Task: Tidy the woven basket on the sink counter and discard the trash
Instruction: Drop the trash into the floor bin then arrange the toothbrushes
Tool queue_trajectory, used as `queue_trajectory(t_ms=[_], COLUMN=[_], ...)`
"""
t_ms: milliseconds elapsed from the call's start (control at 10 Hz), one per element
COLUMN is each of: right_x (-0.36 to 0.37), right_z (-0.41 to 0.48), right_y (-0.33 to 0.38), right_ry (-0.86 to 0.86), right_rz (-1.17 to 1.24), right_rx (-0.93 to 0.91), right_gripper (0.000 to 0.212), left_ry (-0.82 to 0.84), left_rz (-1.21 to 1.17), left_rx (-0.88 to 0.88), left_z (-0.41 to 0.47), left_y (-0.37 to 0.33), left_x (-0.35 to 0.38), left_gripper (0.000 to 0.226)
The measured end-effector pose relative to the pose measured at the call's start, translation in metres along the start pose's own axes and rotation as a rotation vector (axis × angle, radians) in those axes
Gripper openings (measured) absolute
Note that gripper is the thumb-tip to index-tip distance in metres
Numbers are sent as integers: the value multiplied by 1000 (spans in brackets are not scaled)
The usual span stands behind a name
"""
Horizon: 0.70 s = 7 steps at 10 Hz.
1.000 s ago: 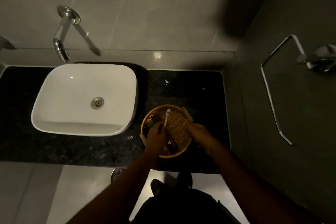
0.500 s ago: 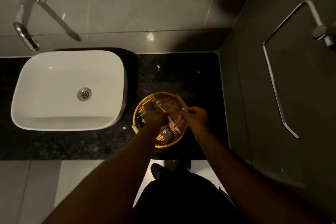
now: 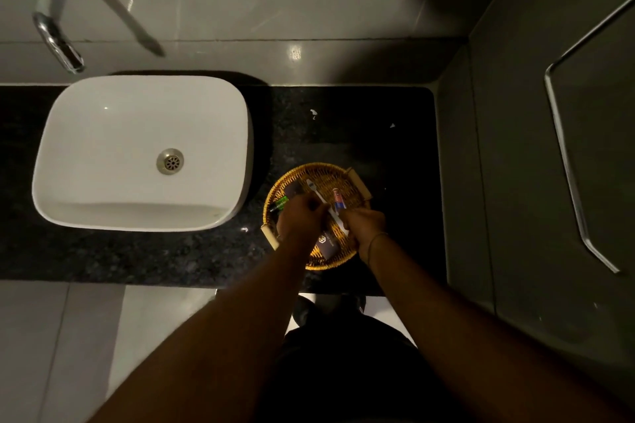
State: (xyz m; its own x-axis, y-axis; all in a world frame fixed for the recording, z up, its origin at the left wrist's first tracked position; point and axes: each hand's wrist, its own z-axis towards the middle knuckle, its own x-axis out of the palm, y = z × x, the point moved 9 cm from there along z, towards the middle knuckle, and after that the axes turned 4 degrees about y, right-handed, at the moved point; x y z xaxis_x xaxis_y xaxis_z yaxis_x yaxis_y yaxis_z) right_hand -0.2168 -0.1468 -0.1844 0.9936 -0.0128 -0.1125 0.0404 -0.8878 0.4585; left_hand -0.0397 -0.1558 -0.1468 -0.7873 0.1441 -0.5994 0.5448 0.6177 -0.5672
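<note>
A round woven basket (image 3: pixel 323 169) with two wooden handles sits on the black counter, right of the sink. In it lie a white toothbrush (image 3: pixel 318 194), a small red and blue tube (image 3: pixel 338 198), a green item (image 3: pixel 280 204) and a dark sachet (image 3: pixel 326 244). My left hand (image 3: pixel 298 221) is over the basket's left side, its fingers closed on the middle of the toothbrush. My right hand (image 3: pixel 367 227) is over the right side. Its curled fingertips meet the toothbrush handle and the tube's lower end, and what they grip is hidden.
A white basin (image 3: pixel 103 154) takes the counter's left, with a chrome wall tap (image 3: pixel 56 34) above it. Small white scraps (image 3: pixel 313 112) lie on the black counter (image 3: pixel 343 127) behind the basket. A grey side wall with a metal towel rail (image 3: pixel 567 161) closes the right.
The toothbrush, held upright in my left hand a second ago, now lies slanted across the basket. Both hands have come closer together over it. The view has shifted toward the counter.
</note>
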Motion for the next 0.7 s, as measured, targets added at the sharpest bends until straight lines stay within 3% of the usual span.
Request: queue_trajectory(t_ms=[100,200,300,500,600,700], right_x=[3,-3,-8,-8,-7,6], right_z=[3,2,1,-14,-29,-59], right_y=[10,23,28,35,37,64], right_ry=[-10,-81,-136,-228,-275,-306], right_rz=[-97,-317,-413,-555,-648,-743], right_rx=[-2,-66,-115,-196,-235,-492], right_gripper=[46,51,53,66,56,48], left_ry=[-15,-16,-10,-53,-33,-138], left_rz=[83,119,101,151,253,266], left_rx=[32,55,67,99,213,306], left_z=[-4,-5,-6,-13,-29,-47], left_y=[-5,-10,-14,-21,-20,-30], left_x=[-6,-9,-11,-19,-17,-34], left_gripper=[21,22,47,52,42,33])
